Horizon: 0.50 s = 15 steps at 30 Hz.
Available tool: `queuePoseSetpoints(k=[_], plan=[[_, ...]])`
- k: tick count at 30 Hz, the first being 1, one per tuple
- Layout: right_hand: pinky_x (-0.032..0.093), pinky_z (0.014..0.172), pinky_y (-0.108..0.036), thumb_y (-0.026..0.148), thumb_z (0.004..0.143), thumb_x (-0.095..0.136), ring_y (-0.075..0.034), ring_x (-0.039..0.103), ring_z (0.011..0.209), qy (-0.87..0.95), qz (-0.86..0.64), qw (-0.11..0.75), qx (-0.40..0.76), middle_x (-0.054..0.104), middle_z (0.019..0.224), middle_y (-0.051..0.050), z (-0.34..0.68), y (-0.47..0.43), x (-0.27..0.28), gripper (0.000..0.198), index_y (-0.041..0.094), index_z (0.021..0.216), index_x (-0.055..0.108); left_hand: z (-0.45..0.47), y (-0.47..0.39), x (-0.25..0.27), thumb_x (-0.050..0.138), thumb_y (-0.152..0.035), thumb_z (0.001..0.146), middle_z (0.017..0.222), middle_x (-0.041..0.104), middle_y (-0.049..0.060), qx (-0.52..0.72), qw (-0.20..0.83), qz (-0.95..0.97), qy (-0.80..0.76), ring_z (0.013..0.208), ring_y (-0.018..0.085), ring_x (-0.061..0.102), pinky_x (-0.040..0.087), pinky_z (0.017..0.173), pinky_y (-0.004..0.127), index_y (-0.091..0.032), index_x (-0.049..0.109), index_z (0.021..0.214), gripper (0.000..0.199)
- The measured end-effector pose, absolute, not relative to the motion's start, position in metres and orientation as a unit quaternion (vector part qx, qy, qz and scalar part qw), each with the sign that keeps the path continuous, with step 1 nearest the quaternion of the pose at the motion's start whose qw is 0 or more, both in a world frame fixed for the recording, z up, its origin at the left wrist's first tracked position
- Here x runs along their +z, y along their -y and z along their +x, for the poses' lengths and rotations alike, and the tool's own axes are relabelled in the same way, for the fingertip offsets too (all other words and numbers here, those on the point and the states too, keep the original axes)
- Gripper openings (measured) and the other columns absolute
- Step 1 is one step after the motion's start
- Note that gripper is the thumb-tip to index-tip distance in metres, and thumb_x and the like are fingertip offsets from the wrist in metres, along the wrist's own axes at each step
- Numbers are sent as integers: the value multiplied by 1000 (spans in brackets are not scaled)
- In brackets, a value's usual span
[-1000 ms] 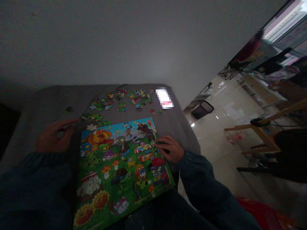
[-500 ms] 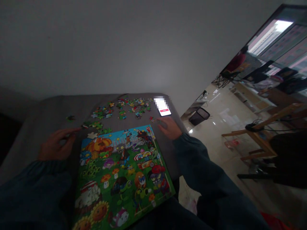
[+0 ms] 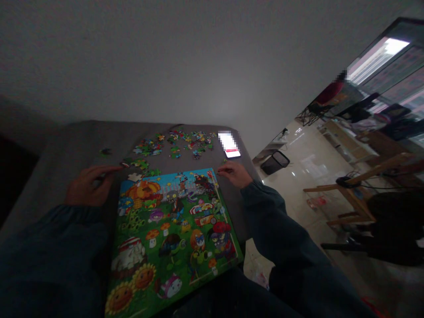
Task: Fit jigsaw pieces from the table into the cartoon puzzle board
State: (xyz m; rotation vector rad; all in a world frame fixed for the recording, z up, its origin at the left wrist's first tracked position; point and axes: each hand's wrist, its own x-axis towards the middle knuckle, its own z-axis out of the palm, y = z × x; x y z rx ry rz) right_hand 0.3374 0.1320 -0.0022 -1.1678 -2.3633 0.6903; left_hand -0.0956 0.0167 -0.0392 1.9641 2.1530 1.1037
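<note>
A colourful cartoon puzzle board (image 3: 172,238) lies tilted over my lap and the edge of the grey surface. My left hand (image 3: 91,183) is at its upper left corner, fingers loosely stretched, the index fingertip touching or very close to a small puzzle piece (image 3: 125,164). At the board's upper right corner, my right hand (image 3: 236,174) has its fingertips pinched together on a puzzle piece, mostly hidden by the fingers. Beyond the board are loose green puzzle pieces (image 3: 141,164) and a pale piece (image 3: 134,177).
More puzzle pieces (image 3: 149,147) are scattered along the back of the grey surface (image 3: 79,141), against a wall. A lit phone (image 3: 229,145) lies at the back right. On the floor to the right stand a black bin (image 3: 275,162) and a wooden chair (image 3: 353,187).
My right fingers have closed on the small puzzle piece that lay beside them and drawn it towards the board's corner. My left hand stays by the pieces. The view has shifted slightly.
</note>
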Motion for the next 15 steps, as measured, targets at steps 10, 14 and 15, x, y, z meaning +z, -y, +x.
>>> queuePoseSetpoints(k=[10, 14, 15], plan=[[52, 72, -28, 26, 89, 57, -13, 64, 80, 845, -327, 173, 386, 66, 93, -6, 329, -65, 23, 25, 18, 109, 68, -91, -15, -34, 43, -40, 91, 104, 69, 9, 356, 6, 635, -685, 88, 22, 63, 54, 78, 35, -17, 70, 104, 38], [51, 72, -28, 24, 88, 57, -13, 62, 79, 849, -323, 139, 394, 64, 94, -6, 332, -49, 24, 26, 18, 112, 67, -90, -14, -35, 44, -38, 90, 107, 68, 7, 348, 11, 635, -690, 89, 20, 63, 54, 79, 33, -18, 70, 106, 36], [51, 70, -27, 24, 88, 57, -13, 62, 77, 847, -327, 130, 400, 65, 93, -6, 334, -45, 23, 27, 17, 112, 67, -89, -13, -35, 45, -38, 90, 107, 68, 6, 346, 13, 634, -691, 89, 20, 63, 54, 79, 32, -19, 69, 107, 35]])
